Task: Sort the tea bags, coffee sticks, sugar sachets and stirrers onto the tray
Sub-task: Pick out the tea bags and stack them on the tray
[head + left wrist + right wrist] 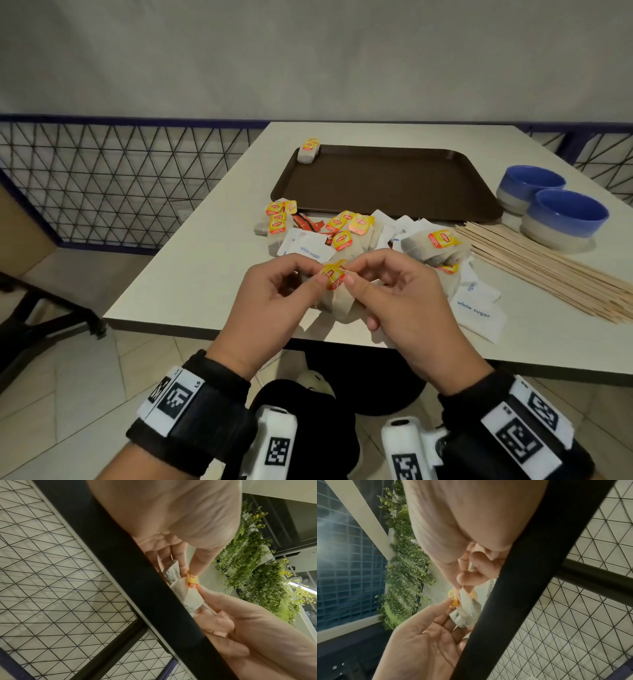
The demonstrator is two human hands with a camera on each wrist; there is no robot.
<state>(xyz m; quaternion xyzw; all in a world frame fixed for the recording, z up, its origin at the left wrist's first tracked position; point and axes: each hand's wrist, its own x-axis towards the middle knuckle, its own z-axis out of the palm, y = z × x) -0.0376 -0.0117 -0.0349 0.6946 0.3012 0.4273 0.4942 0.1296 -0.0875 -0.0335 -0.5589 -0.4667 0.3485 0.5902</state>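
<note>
Both hands meet above the table's near edge on one tea bag (337, 298) with a yellow tag (334, 274). My left hand (274, 301) pinches the tag from the left, and my right hand (404, 298) pinches the bag's top from the right. The same bag (190, 595) (467, 609) hangs between the fingers in both wrist views. A brown tray (387, 185) lies farther back, with a small stack of tea bags (309, 150) at its far left corner. A mixed pile of tea bags (346, 236), white sugar sachets (306, 248) and red coffee sticks (308, 222) lies between tray and hands. Wooden stirrers (544, 267) fan out on the right.
Two blue and grey bowls (561, 216) stand at the right beside the tray. More sugar sachets (476, 308) lie by my right hand. A wire mesh fence (120, 181) runs behind the table on the left, and a dark chair base (44, 315) stands at lower left.
</note>
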